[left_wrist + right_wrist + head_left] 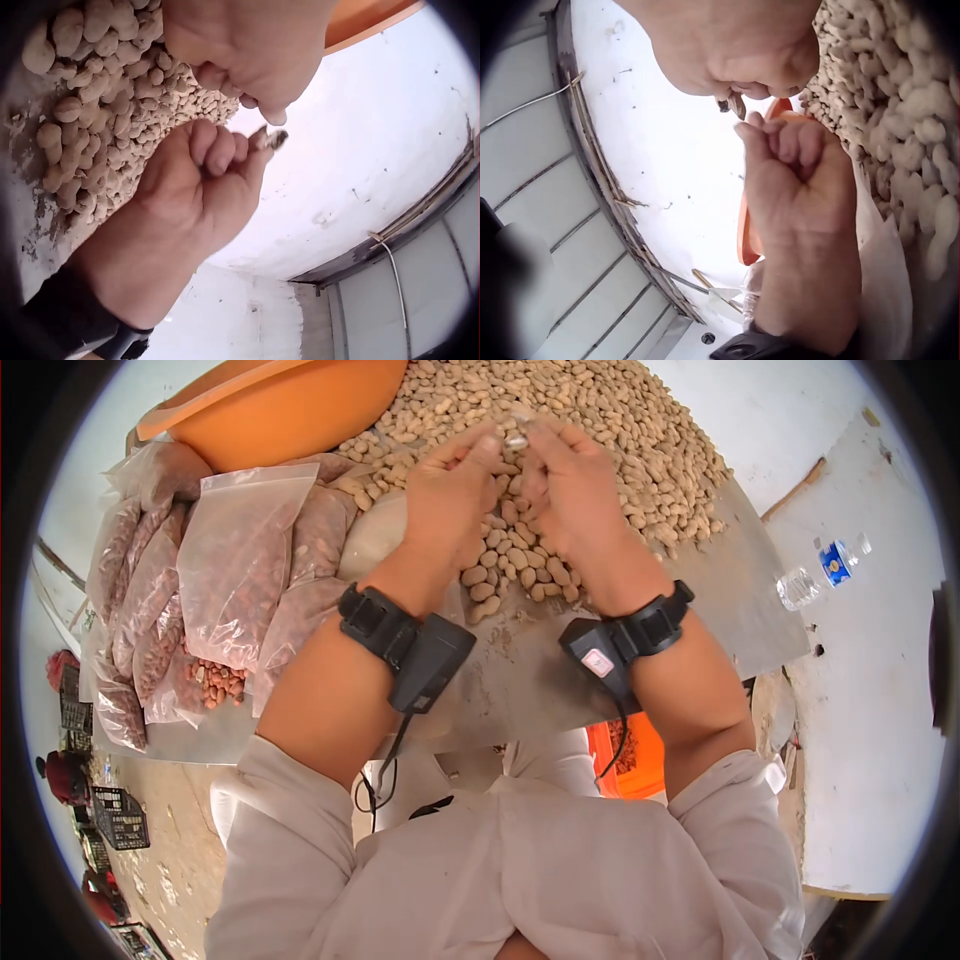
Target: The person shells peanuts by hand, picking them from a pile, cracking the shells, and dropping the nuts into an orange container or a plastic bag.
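Both hands meet over a heap of unshelled peanuts (560, 390). My right hand (580, 485) pinches a broken peanut shell (276, 139) between thumb and fingertips, its dark inside showing in the left wrist view. The same shell (736, 105) pokes out beneath the right fingers in the right wrist view. My left hand (445, 495) is close beside it, fingers curled into the palm and thumb tip near the shell. Nothing shows in the left hand's grip; its palm is mostly hidden. Below the hands, a smaller group of unshelled peanuts (515, 560) lies on the metal table (690, 620).
Clear bags of reddish peanut kernels (235, 560) are piled at the left. An orange basin (270, 410) stands behind them. A plastic bottle (822, 572) lies off to the right. Below the table edge is an orange container (648, 765) with kernels inside.
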A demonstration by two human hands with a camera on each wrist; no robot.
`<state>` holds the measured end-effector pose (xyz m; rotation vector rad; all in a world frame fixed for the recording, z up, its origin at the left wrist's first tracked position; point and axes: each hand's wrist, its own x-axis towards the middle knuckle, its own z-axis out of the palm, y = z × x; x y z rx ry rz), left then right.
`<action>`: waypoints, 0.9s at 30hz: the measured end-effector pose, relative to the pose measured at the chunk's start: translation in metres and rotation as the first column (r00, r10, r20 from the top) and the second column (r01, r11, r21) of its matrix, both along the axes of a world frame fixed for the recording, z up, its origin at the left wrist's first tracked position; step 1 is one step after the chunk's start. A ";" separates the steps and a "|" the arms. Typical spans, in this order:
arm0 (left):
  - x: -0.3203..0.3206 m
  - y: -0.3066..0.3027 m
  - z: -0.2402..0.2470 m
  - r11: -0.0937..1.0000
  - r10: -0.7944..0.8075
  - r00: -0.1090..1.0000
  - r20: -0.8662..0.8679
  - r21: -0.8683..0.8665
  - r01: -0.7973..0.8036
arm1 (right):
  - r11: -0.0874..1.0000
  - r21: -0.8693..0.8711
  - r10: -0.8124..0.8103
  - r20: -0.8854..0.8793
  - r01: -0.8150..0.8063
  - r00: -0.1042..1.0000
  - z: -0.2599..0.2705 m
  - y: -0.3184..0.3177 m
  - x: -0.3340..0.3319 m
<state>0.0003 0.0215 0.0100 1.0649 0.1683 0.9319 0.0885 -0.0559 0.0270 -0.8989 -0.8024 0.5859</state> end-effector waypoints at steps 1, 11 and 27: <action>-0.003 0.005 0.001 0.998 -0.032 0.999 0.027 -0.046 0.033 | 0.999 0.032 -0.001 0.054 -0.001 0.999 0.007 -0.008 0.003; -0.005 0.013 0.002 0.966 -0.078 0.990 0.114 -0.236 0.104 | 0.772 -0.622 0.113 0.341 0.134 0.933 0.029 -0.279 0.004; 0.000 0.020 0.028 0.997 -0.018 0.999 0.049 0.080 0.014 | 0.879 -0.473 -0.077 -0.006 0.065 0.997 -0.021 -0.269 -0.009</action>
